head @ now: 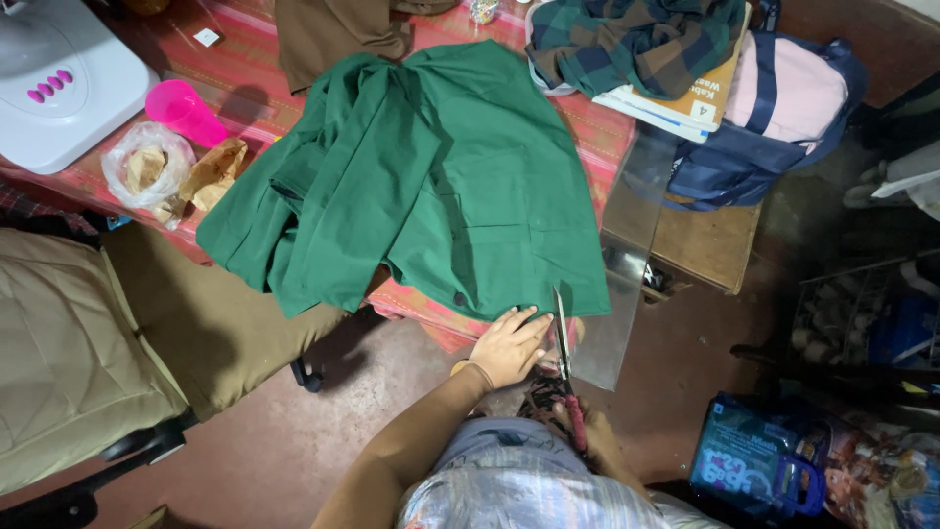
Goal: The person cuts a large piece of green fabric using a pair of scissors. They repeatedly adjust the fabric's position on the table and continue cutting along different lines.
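Observation:
A green garment (431, 176) lies spread over a table with a red striped cloth (250, 93). My left hand (509, 348) rests flat on the garment's near hem, fingers together. My right hand (592, 436), partly hidden below, grips the pink handles of a pair of scissors (565, 358). The blades point up at the hem edge, just right of my left fingers.
A white sewing machine (59, 83), a pink cup (186, 113) and a plastic bag (147, 167) sit at the left. Plaid cloth (627, 39), a book and a pink-blue bag (783, 108) lie at the right. A clear plastic sheet (627, 255) hangs off the table edge. A padded chair (69, 353) stands left.

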